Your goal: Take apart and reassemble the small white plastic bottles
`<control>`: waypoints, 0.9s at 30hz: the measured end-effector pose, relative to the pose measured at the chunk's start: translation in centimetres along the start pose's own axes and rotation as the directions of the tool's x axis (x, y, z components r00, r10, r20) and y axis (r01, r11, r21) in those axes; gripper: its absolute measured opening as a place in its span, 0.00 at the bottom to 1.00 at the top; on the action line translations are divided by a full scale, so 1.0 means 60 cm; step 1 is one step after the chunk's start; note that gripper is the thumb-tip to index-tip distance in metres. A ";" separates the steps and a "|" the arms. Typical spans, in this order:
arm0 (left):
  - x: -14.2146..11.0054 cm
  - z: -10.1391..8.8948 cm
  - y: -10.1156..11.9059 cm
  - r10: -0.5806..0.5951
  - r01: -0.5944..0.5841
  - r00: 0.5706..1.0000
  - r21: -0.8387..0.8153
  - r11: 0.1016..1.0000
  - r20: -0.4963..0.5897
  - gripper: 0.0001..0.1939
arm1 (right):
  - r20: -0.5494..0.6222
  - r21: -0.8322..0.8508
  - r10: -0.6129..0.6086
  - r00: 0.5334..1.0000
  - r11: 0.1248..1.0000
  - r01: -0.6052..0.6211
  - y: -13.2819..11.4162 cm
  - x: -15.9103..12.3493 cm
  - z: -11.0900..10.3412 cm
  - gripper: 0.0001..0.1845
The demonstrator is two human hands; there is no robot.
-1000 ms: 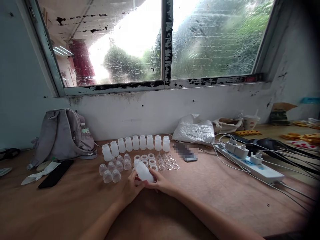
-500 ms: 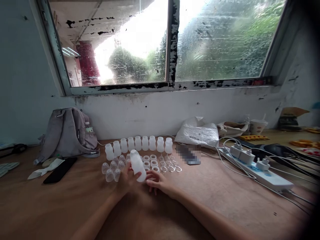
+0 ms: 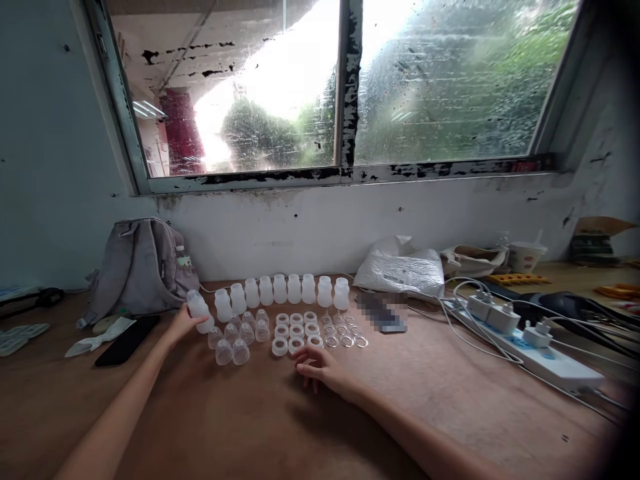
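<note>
At the left end of the row, my left hand (image 3: 183, 327) is closed round a frosted baby bottle (image 3: 199, 311) with a clear cap on it, tilted a little. To its right runs a curved row of uncapped frosted bottles (image 3: 267, 291). Clear dome caps (image 3: 241, 353) stand in a cluster in front of that row. My right hand (image 3: 320, 367) hovers just below the white collar rings (image 3: 296, 330), fingers loosely bent and apart, holding nothing. Clear nipples with round bases (image 3: 345, 341) lie beside the rings on the right.
A grey backpack (image 3: 143, 267) leans on the wall at the left, with a black phone (image 3: 127, 341) and a tissue (image 3: 100, 337) before it. A silver padded bag (image 3: 400, 268) lies behind on the right. A white power strip (image 3: 545, 357) with chargers and cables occupies the right side.
My left hand has carried the capped bottle from the middle, near my right hand, to the left end of the row. My right hand stays near the rings, its fingers clear of the bottle.
</note>
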State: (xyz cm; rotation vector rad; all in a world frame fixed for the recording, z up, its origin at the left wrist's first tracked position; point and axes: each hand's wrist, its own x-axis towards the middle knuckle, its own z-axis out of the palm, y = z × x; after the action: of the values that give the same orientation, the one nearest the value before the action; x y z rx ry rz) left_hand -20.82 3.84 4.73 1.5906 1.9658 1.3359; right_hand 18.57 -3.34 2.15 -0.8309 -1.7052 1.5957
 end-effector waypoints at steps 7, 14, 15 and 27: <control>-0.004 0.024 -0.004 0.006 -0.010 0.992 0.036 0.999 0.130 0.32 | -0.014 -0.027 0.003 1.000 1.000 -0.003 -0.001 0.000 0.002 0.19; -0.029 0.006 0.031 0.110 -0.102 0.989 0.086 0.991 -0.103 0.40 | -0.021 -0.037 0.007 1.000 0.999 -0.008 -0.001 -0.001 0.002 0.20; -0.039 0.002 0.045 0.198 -0.175 0.958 0.123 0.977 -0.207 0.38 | -0.023 -0.038 0.003 1.000 0.999 -0.004 -0.002 -0.001 0.003 0.19; -0.235 0.164 0.212 0.731 -0.747 0.662 0.236 0.622 0.167 0.06 | -0.374 -0.777 -0.495 0.784 0.629 0.026 -0.033 -0.008 -0.085 0.13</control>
State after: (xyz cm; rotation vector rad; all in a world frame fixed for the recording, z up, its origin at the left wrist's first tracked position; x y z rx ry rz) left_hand -1.06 -4.33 4.99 2.7596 1.5340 1.2338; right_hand 22.94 -0.84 4.35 -1.1953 -1.8808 0.2891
